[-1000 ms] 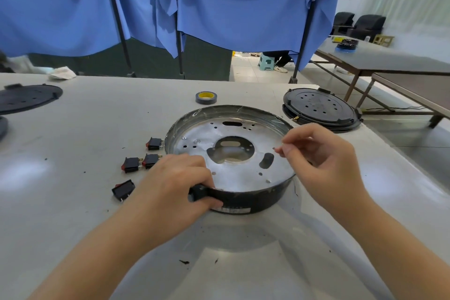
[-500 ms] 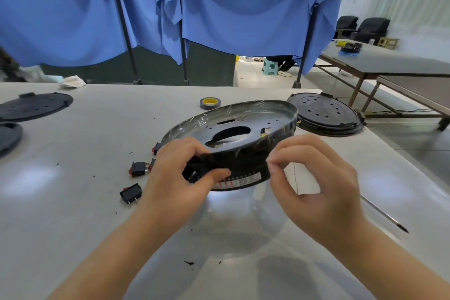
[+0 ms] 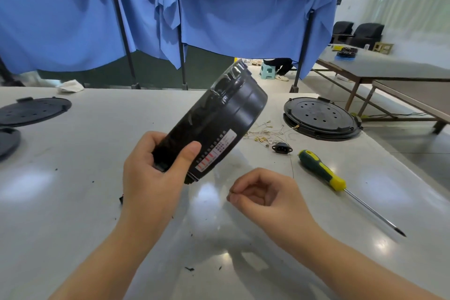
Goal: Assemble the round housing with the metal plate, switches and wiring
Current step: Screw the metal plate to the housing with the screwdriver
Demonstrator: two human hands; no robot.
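My left hand [image 3: 155, 168] grips the round black housing [image 3: 219, 124] by its lower rim and holds it above the table, tipped on edge. Its outer wall and white label face me, and clear film wraps the top rim. The metal plate inside is hidden. My right hand [image 3: 265, 198] hovers low over the table below the housing, thumb and forefinger pinching something tiny and dark that I cannot identify. A bundle of thin wires [image 3: 267, 131] with brass terminals lies behind the housing. One black switch [image 3: 121, 200] peeks out beside my left wrist; the others are hidden.
A green and yellow screwdriver [image 3: 321, 172] lies to the right, tip toward me. A black power socket [image 3: 282, 147] sits by the wires. A black perforated lid [image 3: 321, 117] is at the back right, and black discs [image 3: 34, 111] lie at the far left. Blue curtains hang behind.
My left hand lifted the housing off the table and tipped it up on edge. My right hand let go of its rim and dropped toward the table, still pinched.
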